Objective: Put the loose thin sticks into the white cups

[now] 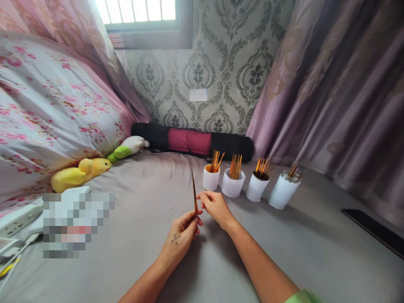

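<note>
Behind the curled right hand [218, 207], four white cups [233, 188] hold sticks [235, 165]; the left hand [181, 234] pinches one stick [194, 192].

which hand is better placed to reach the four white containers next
Probably the right hand: it looks nearer the white containers, while the left hand grips the brown stick or sticks.

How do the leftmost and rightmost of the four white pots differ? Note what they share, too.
The leftmost pot looks shorter; the rightmost pot looks taller. The leftmost pot shows orange inside, while the rightmost pot has a clear, glassy rim. Both have white sides and hold thin sticks.
</note>
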{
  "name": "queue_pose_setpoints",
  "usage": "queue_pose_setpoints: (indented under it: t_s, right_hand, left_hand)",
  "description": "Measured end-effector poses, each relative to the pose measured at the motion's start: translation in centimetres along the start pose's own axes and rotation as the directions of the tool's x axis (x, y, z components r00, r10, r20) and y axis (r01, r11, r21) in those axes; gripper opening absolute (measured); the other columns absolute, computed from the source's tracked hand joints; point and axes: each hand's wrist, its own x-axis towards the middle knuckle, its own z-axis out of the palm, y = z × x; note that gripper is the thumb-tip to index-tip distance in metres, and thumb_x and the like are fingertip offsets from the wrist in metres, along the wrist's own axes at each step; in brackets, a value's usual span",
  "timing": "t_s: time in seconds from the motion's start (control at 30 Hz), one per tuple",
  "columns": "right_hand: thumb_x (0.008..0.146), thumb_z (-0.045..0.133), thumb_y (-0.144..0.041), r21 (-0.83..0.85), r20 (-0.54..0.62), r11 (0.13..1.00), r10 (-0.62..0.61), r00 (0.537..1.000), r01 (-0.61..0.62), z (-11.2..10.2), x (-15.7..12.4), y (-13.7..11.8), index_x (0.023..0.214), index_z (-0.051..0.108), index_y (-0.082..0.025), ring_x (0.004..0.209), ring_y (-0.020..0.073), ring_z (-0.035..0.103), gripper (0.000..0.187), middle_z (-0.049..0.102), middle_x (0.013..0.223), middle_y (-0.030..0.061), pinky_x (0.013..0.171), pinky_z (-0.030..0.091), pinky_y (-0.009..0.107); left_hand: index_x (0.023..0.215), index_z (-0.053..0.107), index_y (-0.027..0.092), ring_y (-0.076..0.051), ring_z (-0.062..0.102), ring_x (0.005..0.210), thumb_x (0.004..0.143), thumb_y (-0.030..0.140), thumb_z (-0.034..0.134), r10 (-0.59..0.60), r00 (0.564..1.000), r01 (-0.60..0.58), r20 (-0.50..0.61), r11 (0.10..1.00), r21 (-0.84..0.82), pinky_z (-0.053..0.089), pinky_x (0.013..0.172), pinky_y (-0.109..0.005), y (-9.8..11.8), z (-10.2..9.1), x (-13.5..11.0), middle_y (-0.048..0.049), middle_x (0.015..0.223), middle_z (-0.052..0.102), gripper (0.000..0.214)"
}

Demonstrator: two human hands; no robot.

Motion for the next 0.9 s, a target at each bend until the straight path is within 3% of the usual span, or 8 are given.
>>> queue_pose_setpoints:
  t_s: [0.5,0.7,0.9]
  right_hand:
    - [0.071,0.061,-0.031,0.007,0.056,0.997,0.071,0.996,-0.072,-0.3,-0.3,-1.1,0.076,0.062,-0.012,0.057,0.0085,0.046,0.02,0.056,0.062,-0.0017,0.054,0.037,0.02]
    - [0.072,0.058,-0.029,-0.056,0.098,0.998,0.044,0.994,-0.038,-0.8,-0.3,-1.4,0.077,0.063,-0.012,0.06,0.0092,0.048,0.019,0.057,0.066,-0.0006,0.056,0.038,0.021]
    - [0.075,0.055,-0.031,-0.128,0.103,0.991,-0.037,0.994,0.05,-1.0,0.3,-0.3,0.077,0.063,-0.013,0.059,0.0097,0.049,0.02,0.058,0.067,-0.0007,0.058,0.039,0.022]
  left_hand:
    - [0.105,0.065,0.016,-0.011,0.048,0.055,0.074,0.034,0.058,-0.065,0.985,0.049,0.16,0.993,0.103,0.037,0.047,-0.021,-0.1,0.0,-0.4,-0.0039,0.074,0.06,0.037]
    - [0.104,0.064,0.011,-0.008,0.047,0.057,0.074,0.033,0.064,-0.171,0.955,0.188,0.244,0.981,-0.049,0.036,0.049,-0.019,0.8,-0.2,-0.7,-0.0052,0.078,0.06,0.036]
    - [0.098,0.064,0.008,-0.006,0.049,0.057,0.073,0.025,0.069,-0.298,0.908,0.381,0.294,0.878,-0.289,0.038,0.051,-0.016,1.4,-0.4,-0.7,-0.0065,0.078,0.059,0.03]
